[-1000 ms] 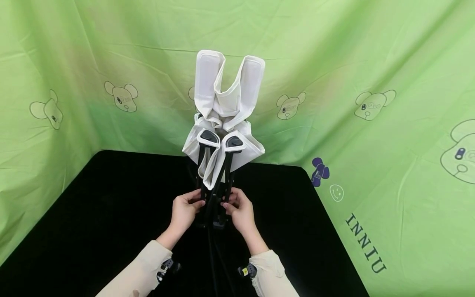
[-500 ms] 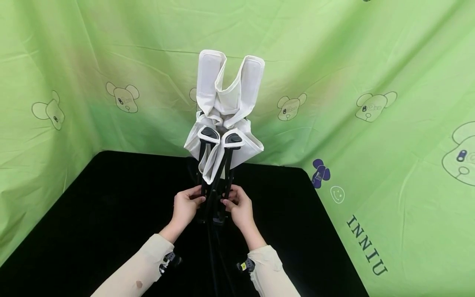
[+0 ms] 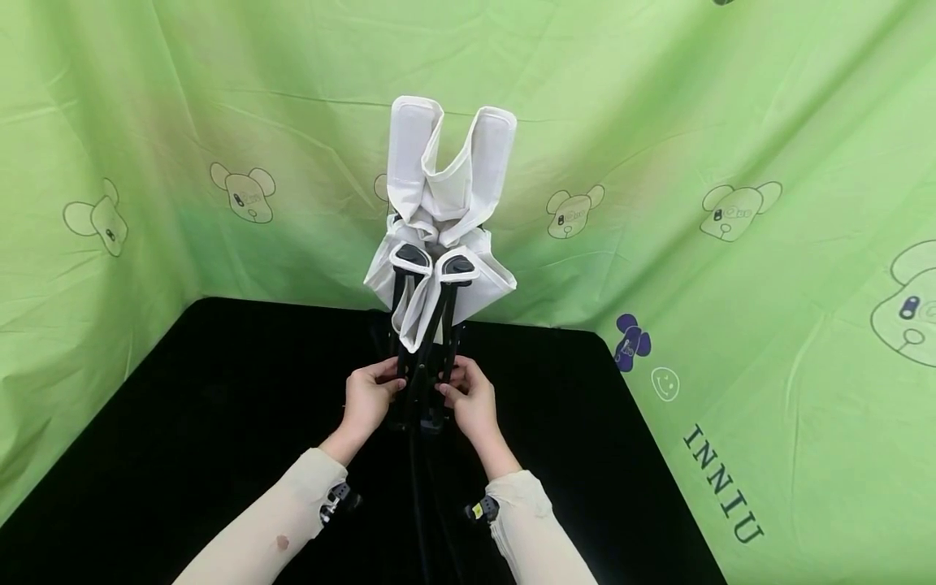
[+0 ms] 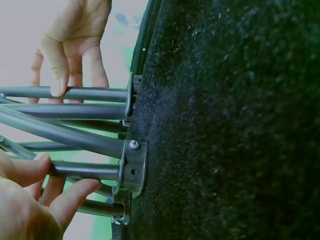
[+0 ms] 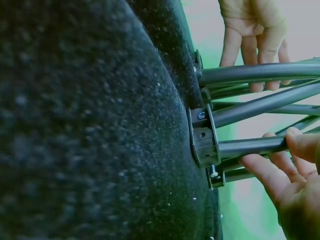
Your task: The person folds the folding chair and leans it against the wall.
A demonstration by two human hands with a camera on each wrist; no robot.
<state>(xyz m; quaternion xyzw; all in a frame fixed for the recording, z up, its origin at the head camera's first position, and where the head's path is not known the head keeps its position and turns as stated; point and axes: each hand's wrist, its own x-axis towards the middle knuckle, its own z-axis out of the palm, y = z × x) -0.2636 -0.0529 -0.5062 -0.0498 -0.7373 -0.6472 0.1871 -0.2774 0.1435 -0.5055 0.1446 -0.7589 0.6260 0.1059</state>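
Note:
A folded camping chair point(image 3: 449, 191) stands upright at the middle of the table in the head view, its white fabric bunched at the top. Below the cloth, black tubes are gathered close together and end in metal brackets point(image 4: 135, 167) at the black surface. My left hand point(image 3: 366, 400) pinches a tube on the left side between thumb and fingers. On the opposite side, my right hand point(image 3: 474, 404) grips another tube the same way. Both wrist views show thumb and fingers around the tubes point(image 5: 252, 145), just above the brackets.
The table point(image 3: 241, 422) has a black, velvety cover. Green cloth point(image 3: 658, 97) printed with bear faces hangs close behind and along both sides. Dark straps or cords point(image 3: 418, 504) run along the table from the chair's base towards me.
Both hands and the chair's lower end have shifted slightly away from me, up the head view. The chair has stayed folded, and both hands have kept their hold on the tubes.

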